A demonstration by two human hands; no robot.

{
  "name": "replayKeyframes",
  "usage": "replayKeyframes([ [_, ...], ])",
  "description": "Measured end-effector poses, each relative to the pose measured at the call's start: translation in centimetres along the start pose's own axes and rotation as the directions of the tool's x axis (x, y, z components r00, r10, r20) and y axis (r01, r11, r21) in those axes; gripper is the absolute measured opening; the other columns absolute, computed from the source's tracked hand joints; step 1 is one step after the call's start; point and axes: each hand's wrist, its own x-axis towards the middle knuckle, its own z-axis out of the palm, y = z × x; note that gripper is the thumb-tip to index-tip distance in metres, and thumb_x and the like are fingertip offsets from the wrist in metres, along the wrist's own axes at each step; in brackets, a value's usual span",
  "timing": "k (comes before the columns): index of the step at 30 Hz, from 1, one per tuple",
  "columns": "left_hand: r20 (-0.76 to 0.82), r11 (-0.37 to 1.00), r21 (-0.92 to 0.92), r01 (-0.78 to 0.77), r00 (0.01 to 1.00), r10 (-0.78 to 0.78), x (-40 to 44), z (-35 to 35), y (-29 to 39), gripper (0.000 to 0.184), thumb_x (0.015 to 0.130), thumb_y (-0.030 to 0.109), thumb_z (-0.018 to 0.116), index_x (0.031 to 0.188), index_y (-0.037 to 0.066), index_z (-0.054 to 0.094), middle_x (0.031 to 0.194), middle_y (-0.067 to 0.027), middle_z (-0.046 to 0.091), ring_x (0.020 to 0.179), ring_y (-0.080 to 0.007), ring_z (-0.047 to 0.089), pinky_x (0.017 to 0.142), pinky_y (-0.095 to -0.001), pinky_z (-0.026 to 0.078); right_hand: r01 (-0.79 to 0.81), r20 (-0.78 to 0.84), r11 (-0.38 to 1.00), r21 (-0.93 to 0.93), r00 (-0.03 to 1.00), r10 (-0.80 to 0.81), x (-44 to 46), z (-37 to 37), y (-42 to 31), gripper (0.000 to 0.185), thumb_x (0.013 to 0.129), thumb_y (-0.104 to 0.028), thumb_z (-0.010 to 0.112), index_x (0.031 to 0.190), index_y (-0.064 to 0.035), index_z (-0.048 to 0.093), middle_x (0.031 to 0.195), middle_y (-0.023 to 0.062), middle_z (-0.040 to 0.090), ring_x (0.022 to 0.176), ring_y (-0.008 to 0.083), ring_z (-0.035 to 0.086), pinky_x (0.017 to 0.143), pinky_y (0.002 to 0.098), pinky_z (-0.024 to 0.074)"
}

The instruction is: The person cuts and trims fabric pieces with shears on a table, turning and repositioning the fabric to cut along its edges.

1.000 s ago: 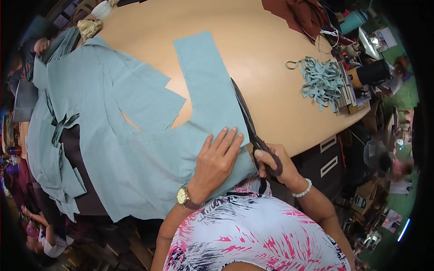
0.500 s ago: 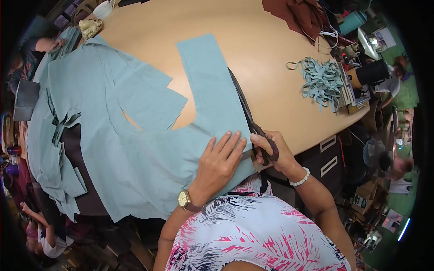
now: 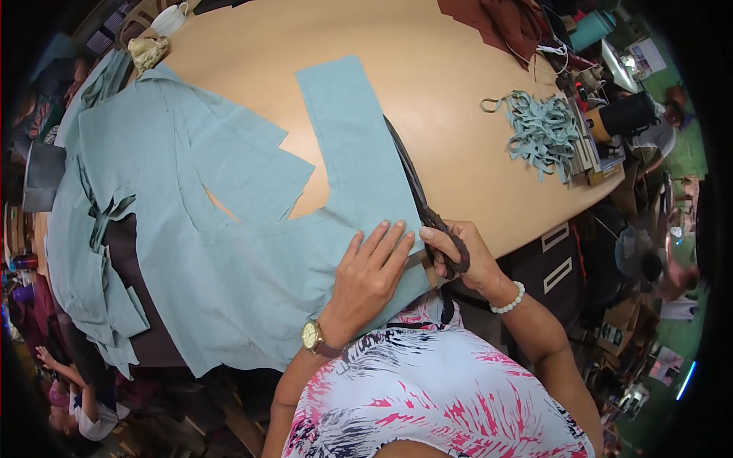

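Observation:
A large piece of light blue-green fabric [image 3: 229,267] lies over the table, and part of it hangs off the near left edge. My left hand [image 3: 372,267] rests flat on it with the fingers stretched out, near the cloth's right edge. In my right hand [image 3: 467,256] is a pair of dark scissors [image 3: 412,179], my fingers wrapped round the handles. Their long blades lie along the right edge of the fabric strip, pointing away from me. Whether any cloth is between the blades I cannot tell.
On the tan table [image 3: 450,137] a heap of blue-green fabric strips [image 3: 540,133] sits at the right. Reddish-brown cloth [image 3: 496,30] lies at the far right. A white cup [image 3: 168,20] stands at the far left. Other people are around the table's surroundings.
Both hands, the scissors and the main fabric stay almost in place. The view shifts slightly. At the far left, another person's hand has moved off the cloth.

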Motion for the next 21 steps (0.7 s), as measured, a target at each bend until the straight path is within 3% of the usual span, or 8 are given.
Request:
replayKeyframes([
  [6, -0.01, 1.0, -0.004, 0.017, 1.0, -0.017, 0.2, -0.3, 0.3, 0.039, 0.073, 0.005, 0.062, 0.111, 0.004, 0.056, 0.116, -0.011, 0.055, 0.107, -0.0266, 0.053, 0.084, -0.0435, 0.044, -0.028, -0.032, 0.99, -0.138, 0.999, 0.024, -0.1, -0.4, 0.2, 0.029, 0.084, -0.028, 0.06, 0.073, -0.0023, 0.055, 0.053, -0.0015, 0.048, 0.041, 0.0042, 0.045, 0.039, 0.0175, 0.0353],
  [9, -0.014, 1.0, -0.004, 0.017, 1.0, -0.017, 0.1, -0.3, 0.2, 0.039, 0.073, 0.005, 0.062, 0.111, 0.005, 0.056, 0.116, -0.0112, 0.055, 0.106, -0.0269, 0.053, 0.084, -0.0435, 0.044, -0.006, -0.04, 0.996, -0.088, 0.999, 0.003, -0.1, -0.6, 0.6, 0.032, 0.078, -0.031, 0.067, 0.067, -0.0035, 0.056, 0.052, -0.0019, 0.048, 0.041, 0.0041, 0.046, 0.038, 0.0175, 0.0344],
  [12, -0.025, 1.0, -0.008, 0.01, 1.0, -0.011, 0.1, -0.3, 0.2, 0.038, 0.073, 0.005, 0.062, 0.111, 0.005, 0.056, 0.116, -0.0113, 0.055, 0.105, -0.027, 0.054, 0.083, -0.0436, 0.044, -0.031, -0.024, 0.999, 0.02, 0.999, 0.032, -0.1, -0.6, 0.5, 0.033, 0.078, -0.033, 0.066, 0.067, -0.0035, 0.055, 0.051, -0.0009, 0.049, 0.041, 0.0047, 0.046, 0.038, 0.0176, 0.0349],
  [21, -0.029, 1.0, -0.023, -0.014, 0.999, 0.014, -0.1, -0.3, 0.8, 0.036, 0.073, 0.007, 0.062, 0.109, 0.005, 0.057, 0.113, -0.0114, 0.056, 0.103, -0.0265, 0.055, 0.081, -0.0435, 0.045, 0.032, -0.052, 0.999, -0.011, 0.998, -0.032, 1.6, -0.4, 0.0, 0.039, 0.079, -0.037, 0.064, 0.06, -0.0048, 0.051, 0.047, 0.0017, 0.047, 0.04, 0.0085, 0.048, 0.04, 0.0191, 0.038],
])
